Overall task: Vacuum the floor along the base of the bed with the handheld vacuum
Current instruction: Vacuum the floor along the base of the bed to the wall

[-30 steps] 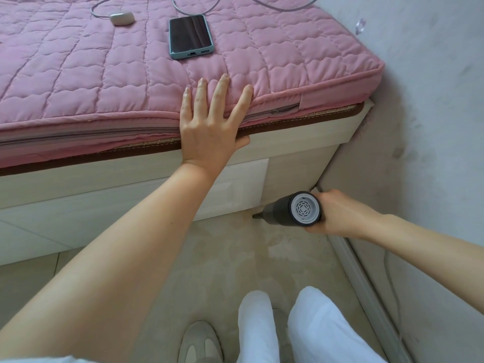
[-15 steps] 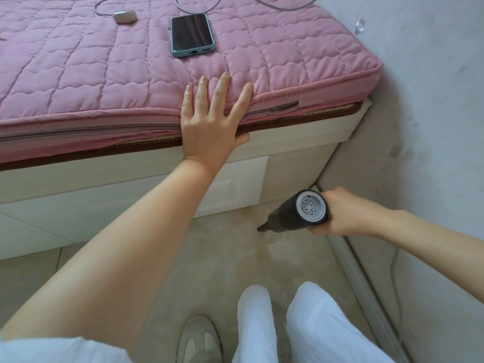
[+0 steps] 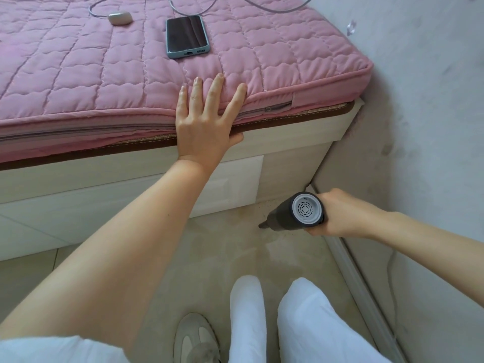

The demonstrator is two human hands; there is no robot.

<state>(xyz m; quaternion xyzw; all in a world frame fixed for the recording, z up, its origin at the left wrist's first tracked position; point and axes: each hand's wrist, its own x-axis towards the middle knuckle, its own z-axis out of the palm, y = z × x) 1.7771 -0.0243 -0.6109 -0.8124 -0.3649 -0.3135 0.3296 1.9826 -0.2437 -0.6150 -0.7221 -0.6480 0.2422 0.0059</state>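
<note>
My right hand [image 3: 343,214] grips the dark handheld vacuum [image 3: 293,214], whose grey vented rear cap faces me. Its narrow nozzle points down and to the left at the beige floor [image 3: 222,252], just in front of the pale wooden bed base [image 3: 104,203] near the bed's right corner. My left hand [image 3: 207,121] lies flat with fingers spread on the edge of the pink quilted mattress [image 3: 78,74], holding nothing.
A phone [image 3: 187,36], a small white device [image 3: 120,18] and cables lie on the mattress. The grey wall [image 3: 419,127] and its skirting [image 3: 361,284] run close on the right. My white trouser legs [image 3: 309,323] and a grey shoe [image 3: 196,339] are below.
My right hand has tilted the vacuum so that the nozzle drops lower toward the floor and slightly away from the bed base. My left hand stays on the mattress edge.
</note>
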